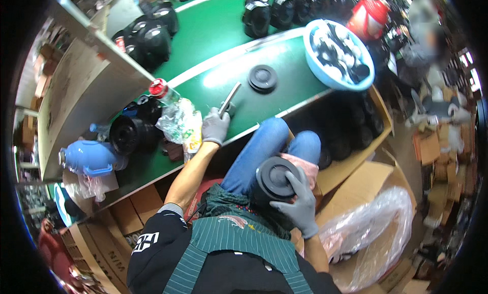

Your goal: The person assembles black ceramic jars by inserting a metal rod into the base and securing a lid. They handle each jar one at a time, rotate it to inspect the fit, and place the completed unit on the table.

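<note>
My left hand (pixel 216 127), in a grey glove, is closed around a slim silver metal bar (pixel 231 98) over the green table. Its exact kind cannot be made out. Down at my lap, my right hand (pixel 301 205), also gloved in grey, grips a round black part (pixel 274 178) with a ringed top, thumb and fingers around its edge. The part rests against my thighs, and its underside is hidden. On the table, right of the bar, lies a black ringed disc (pixel 263 79) of similar look.
A light blue basin (pixel 338 83) of black and white pieces stands at the table's right. Clear plastic bags (pixel 178 126) and a red-capped bottle (pixel 161 90) lie left, near a blue jug (pixel 91 157). Black parts fill a cardboard box (pixel 385 113) under the table's edge.
</note>
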A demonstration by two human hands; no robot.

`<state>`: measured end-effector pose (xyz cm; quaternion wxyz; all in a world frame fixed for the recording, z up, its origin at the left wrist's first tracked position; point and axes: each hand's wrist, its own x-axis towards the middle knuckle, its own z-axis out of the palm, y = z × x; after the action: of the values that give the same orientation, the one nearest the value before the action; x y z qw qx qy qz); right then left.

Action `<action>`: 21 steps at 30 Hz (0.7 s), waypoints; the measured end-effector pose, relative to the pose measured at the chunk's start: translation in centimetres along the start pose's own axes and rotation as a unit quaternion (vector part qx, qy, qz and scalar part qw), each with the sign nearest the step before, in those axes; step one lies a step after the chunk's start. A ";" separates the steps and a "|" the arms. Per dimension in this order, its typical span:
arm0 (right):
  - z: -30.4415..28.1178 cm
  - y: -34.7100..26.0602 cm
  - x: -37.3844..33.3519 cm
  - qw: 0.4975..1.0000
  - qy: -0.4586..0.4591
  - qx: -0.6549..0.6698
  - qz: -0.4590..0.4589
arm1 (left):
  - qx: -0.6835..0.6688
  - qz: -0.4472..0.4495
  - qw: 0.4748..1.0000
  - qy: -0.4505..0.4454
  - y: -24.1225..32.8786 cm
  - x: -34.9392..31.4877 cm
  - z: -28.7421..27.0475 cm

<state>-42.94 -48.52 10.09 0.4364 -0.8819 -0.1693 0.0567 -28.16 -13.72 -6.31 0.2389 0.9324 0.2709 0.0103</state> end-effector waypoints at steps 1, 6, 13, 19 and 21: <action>-0.9 -1.2 0.5 1.000 0.023 0.016 0.013 | -0.014 0.010 1.000 -0.012 0.9 -0.2 -0.6; -2.5 0.2 3.0 0.910 0.213 0.335 0.119 | -0.135 0.352 0.922 0.093 1.9 -4.4 -5.7; 2.1 2.5 12.1 0.789 0.048 0.572 0.218 | -0.319 0.478 0.817 0.044 2.3 -7.9 -9.5; 7.2 9.0 18.0 0.646 -0.168 0.692 0.273 | -0.228 0.334 0.894 0.193 7.3 2.5 -15.1; 8.6 11.2 16.8 0.643 -0.219 0.700 0.221 | -0.142 0.284 0.917 0.241 8.8 9.6 -15.1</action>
<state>-26.52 -42.49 -3.18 0.8481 -0.2871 0.0307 0.4443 -17.80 -8.64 9.94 0.2832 0.8956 0.0396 0.3407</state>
